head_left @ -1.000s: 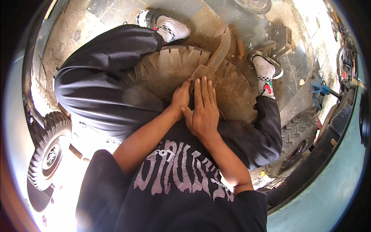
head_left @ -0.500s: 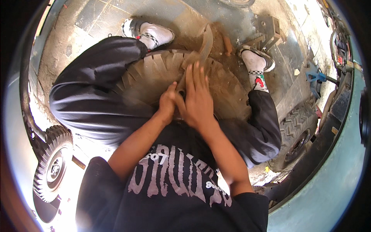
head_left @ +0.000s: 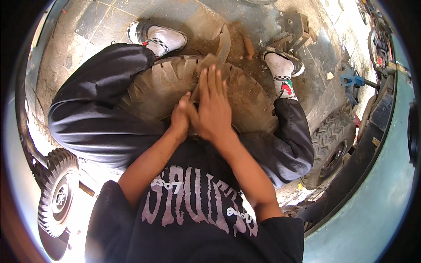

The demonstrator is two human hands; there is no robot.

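Head view: both hands press on a muddy lugged tyre (head_left: 175, 87) clamped between the knees.
The right hand (head_left: 215, 109) lies flat, fingers spread, steadying a tan strip (head_left: 221, 46); the left hand (head_left: 180, 117) is curled, its grip hidden.

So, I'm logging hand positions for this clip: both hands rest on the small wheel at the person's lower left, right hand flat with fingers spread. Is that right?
Not quite. The head view shows both hands on the big muddy knobby tyre lying between the person's legs, not on the small wheel at the lower left, which nobody touches. The right hand does lie flat with fingers spread; the left hand presses beside it.
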